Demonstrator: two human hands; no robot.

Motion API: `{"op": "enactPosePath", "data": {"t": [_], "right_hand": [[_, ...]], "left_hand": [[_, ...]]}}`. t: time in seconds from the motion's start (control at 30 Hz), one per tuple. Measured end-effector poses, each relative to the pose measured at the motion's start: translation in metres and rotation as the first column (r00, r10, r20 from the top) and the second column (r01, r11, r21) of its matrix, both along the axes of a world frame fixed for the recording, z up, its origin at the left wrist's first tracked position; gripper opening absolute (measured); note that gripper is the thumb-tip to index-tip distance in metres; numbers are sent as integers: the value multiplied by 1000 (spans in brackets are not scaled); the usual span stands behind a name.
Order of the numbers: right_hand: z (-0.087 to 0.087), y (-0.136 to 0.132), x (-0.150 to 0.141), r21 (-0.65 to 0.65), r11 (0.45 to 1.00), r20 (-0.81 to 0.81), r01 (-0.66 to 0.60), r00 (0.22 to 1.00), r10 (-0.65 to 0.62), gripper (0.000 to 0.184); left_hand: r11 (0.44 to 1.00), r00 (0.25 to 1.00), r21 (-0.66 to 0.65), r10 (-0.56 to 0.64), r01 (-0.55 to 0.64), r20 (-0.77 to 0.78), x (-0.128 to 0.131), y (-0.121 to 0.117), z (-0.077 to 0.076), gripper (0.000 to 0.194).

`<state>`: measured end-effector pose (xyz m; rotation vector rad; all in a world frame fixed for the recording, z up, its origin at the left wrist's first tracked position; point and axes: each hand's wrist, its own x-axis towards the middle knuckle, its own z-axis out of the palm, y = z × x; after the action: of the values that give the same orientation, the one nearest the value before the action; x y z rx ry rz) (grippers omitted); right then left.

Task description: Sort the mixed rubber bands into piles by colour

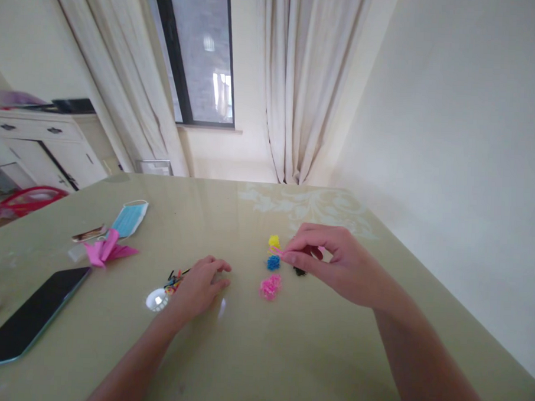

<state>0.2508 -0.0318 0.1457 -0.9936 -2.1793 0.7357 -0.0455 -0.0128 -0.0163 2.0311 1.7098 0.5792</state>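
My right hand (pixel 331 259) is closed in a pinch, with a thin pink rubber band (pixel 277 252) between thumb and fingertips. It hovers over small piles of bands sorted by colour: a yellow pile (pixel 274 241), a blue pile (pixel 273 262) and a black pile (pixel 299 271) partly hidden under the hand. Nearer to me lies a pink pile (pixel 271 287). My left hand (pixel 203 282) rests low over the table, fingers loosely bent and apart from the thumb, nothing visible in it. Beside its wrist, a mixed-colour heap of bands (pixel 172 283) is partly covered.
A shiny clear round object (pixel 157 300) sits by the mixed heap. Toward the left of the table (pixel 225 364) lie a dark phone-like slab (pixel 34 311), a pink folded-paper shape (pixel 108 251) and a blue face mask (pixel 131 219). A wall borders the right side.
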Motion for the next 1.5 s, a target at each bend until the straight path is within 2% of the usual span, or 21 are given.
{"op": "enactPosePath", "data": {"t": [0.13, 0.33, 0.43, 0.53, 0.63, 0.7, 0.8, 0.87, 0.93, 1.03, 1.2, 1.37, 1.43, 1.5], "right_hand": [[4, -6, 3, 5, 1000, -4, -14, 1000, 15, 26], [5, -6, 4, 34, 998, 80, -44, 996, 41, 22], [-13, 6, -4, 57, 994, 268, -98, 960, 79, 20], [-43, 25, -17, 1, 984, 475, -179, 866, 157, 17], [-69, 39, -29, -34, 991, 637, -127, 761, 119, 15], [-77, 44, -34, -40, 994, 703, -101, 704, 100, 14], [-78, 46, -35, -43, 997, 743, -68, 665, 77, 12], [-76, 45, -34, -28, 999, 730, -35, 682, 45, 13], [-73, 43, -35, -12, 1000, 666, -19, 745, 22, 18], [-70, 38, -38, -1, 999, 523, -54, 851, 46, 23], [-70, 31, -44, 56, 990, 398, -127, 912, 95, 16], [-67, 30, -45, 35, 994, 350, -106, 933, 87, 11], [-61, 29, -41, -14, 996, 257, -90, 962, 90, 9], [-51, 26, -34, -96, 992, 125, -80, 988, 92, 11]], "left_hand": [[996, 998, -79, -50, 47, -37, 1, 2, -3, 18], [998, 997, -50, -49, 46, -67, 2, 4, -6, 18], [999, 998, -26, -39, 38, -45, 3, 5, -8, 18], [999, 999, 5, -39, 39, 4, 5, 5, -6, 19], [999, 996, 28, -18, 16, 92, 8, 4, 0, 18], [1000, 982, 17, -17, 14, 190, 11, 4, 5, 20], [997, 919, -43, -39, 60, 393, 17, 2, 12, 26], [989, 839, -107, -24, 98, 544, 21, -1, 16, 30], [976, 749, -175, 17, 132, 663, 24, -3, 18, 34], [962, 673, -227, 66, 155, 737, 27, -7, 19, 38], [957, 677, -248, 82, 152, 732, 30, -10, 20, 44], [959, 652, -227, 65, 168, 756, 33, -11, 19, 42], [964, 672, -207, 41, 168, 739, 32, -9, 18, 41], [976, 744, -158, -7, 152, 669, 29, -7, 17, 38]]}}
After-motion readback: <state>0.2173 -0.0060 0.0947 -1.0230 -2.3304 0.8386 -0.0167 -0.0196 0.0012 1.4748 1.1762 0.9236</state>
